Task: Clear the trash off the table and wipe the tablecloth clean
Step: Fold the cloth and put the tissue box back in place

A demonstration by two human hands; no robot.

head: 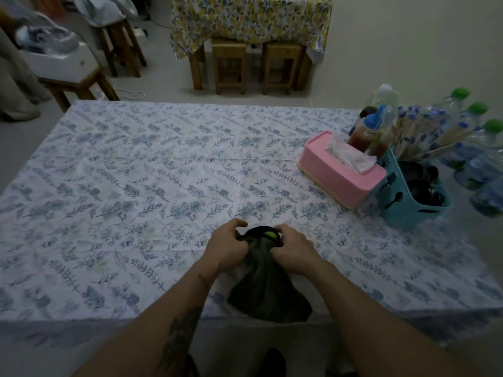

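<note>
Dark bag (268,284) at the near edge of the floral tablecloth (152,186), mouth gathered up (something bright green showing inside) and pinched on either side by the left hand (227,247) and right hand (295,251), fingers curled tight on the rim. Beyond the bag to the right: pink tissue box (340,170), then a teal caddy (408,197) just beside it, with bottles (473,137) behind.

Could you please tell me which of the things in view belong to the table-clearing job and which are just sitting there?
Part of the job:
- dark bag, its mouth in the grip of left hand and right hand
- tablecloth

Just sitting there:
- pink tissue box
- blue caddy
- sauce bottles
- water bottles
</note>
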